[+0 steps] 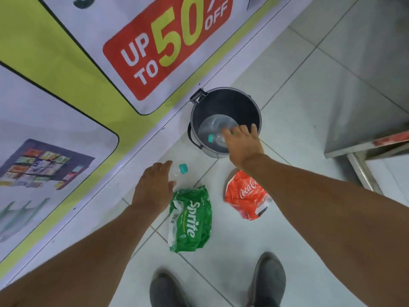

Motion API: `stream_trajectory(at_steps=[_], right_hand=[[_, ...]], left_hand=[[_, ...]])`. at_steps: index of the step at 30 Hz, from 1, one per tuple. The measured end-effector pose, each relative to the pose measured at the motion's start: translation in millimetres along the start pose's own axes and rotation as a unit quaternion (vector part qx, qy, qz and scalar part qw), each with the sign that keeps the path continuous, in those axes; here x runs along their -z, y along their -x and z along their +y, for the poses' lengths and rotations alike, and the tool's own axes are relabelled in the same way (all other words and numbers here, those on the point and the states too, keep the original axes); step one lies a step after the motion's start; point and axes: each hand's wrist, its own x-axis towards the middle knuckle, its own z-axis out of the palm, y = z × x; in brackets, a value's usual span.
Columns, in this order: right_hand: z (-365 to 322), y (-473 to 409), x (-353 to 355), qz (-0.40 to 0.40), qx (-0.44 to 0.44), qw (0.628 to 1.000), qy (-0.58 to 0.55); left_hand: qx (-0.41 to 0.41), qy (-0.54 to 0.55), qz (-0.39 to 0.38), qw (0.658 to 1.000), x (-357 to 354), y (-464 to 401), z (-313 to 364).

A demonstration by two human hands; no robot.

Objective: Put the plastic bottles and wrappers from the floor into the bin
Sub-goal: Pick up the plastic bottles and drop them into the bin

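grey shoes (218,284) sat at six o'clock, closest to my view, with both forearms running up from the lower corners. my left hand (152,188) hung over the near part of a clear plastic bottle with a teal cap (180,169); the fingers were loosely spread and i could not tell whether they were touching it yet. that bottle lay on the floor tiles (287,85) with its long axis pointing toward one o'clock, cap end away from the hand and toward the bin. my right hand (244,144) was over the near rim of the grey bin (221,94) at twelve o'clock, fingers spread, above a second clear bottle (215,134) already lying inside it; whether the hand was in contact with that bottle was unclear, so i judged it a release.

the green sprite wrapper (191,218) lay just beside the left hand at its four o'clock, and the red coca-cola wrapper (246,194) sat under the right forearm, well clear of the bin. the left hand was the nearer one to the floor bottle. the printed wall poster (166,52) crowded the left side; a steel cabinet (365,107) stood at two o'clock. open tile between bottle and bin looked enough for a short lift toward one o'clock.
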Motion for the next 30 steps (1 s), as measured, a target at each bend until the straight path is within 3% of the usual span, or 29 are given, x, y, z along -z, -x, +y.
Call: stream_trajectory(at_steps=[7, 11, 16, 25, 30], right_hand=[[26.4, 46.9, -10.8, 0.043, 0.008, 0.998, -0.049], [42.8, 92.9, -42.3, 0.019, -0.010, 0.996, -0.081], [63.7, 132.8, -84.4, -0.026, -0.010, 0.993, -0.117], [74.0, 150.1, -107.3, -0.046, -0.046, 0.988, -0.144], [64.1, 160.2, -99.0, -0.079, -0.037, 0.984, -0.155]], left_hand=[[-0.085, -0.067, 0.046, 0.993, 18.9, -42.4, 37.9], [-0.142, -0.081, 0.056, 0.985, 20.3, -79.3, 92.9], [-0.147, -0.114, 0.023, 0.982, -2.0, -97.8, 149.1], [-0.160, -0.136, 0.033, 0.977, -13.8, -114.6, 163.3], [-0.163, -0.055, 0.116, 0.978, -24.7, -62.8, 144.7]])
